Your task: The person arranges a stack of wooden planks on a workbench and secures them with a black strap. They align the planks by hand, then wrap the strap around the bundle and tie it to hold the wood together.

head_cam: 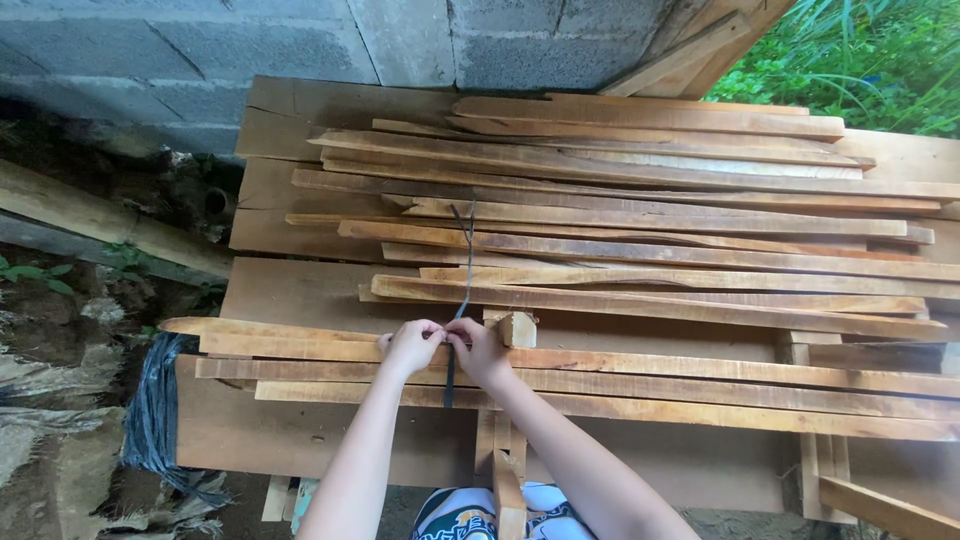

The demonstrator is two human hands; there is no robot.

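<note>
Your two forearms come up from the bottom edge, and both hands meet at one dark thin plastic strap [463, 290]. Your left hand [412, 347] and right hand [478, 350] pinch it closed, fingertips touching, just over the nearest long pale wooden slats [620, 375]. Beyond your grip the strap runs loose across the pile; binding seems only begun.

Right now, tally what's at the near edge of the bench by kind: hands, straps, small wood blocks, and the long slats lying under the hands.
Hands: 2, left hand and right hand
Thin dark strap: 1
Small pale wooden block: 1
Long rough-sawn wooden slats under the hands: 3
Total: 7
</note>
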